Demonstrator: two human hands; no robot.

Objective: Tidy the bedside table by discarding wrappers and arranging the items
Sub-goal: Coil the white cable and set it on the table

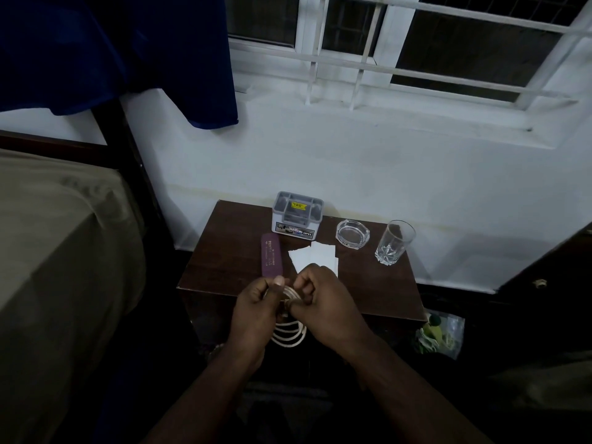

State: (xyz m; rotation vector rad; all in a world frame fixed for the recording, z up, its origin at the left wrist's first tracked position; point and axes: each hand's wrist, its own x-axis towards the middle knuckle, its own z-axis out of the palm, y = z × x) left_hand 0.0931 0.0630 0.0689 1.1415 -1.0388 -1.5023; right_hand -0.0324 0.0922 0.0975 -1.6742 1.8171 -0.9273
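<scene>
A coiled white cable [289, 334] hangs in several loops between both hands at the front edge of the dark wooden bedside table [230, 251]. My left hand [256, 309] pinches the top of the coil with thumb and fingers. My right hand [323, 302] grips the same coil from the right. On the table lie a purple case [271, 254], white paper pieces [317, 254], a grey organiser box [297, 214], a glass ashtray [352, 233] and a drinking glass [392, 243].
A bed with an olive cover [57, 251] stands to the left. A blue cloth [128, 52] hangs above it. The white wall and barred window [416, 52] are behind the table. A plastic bag with waste [440, 334] sits on the floor at the right.
</scene>
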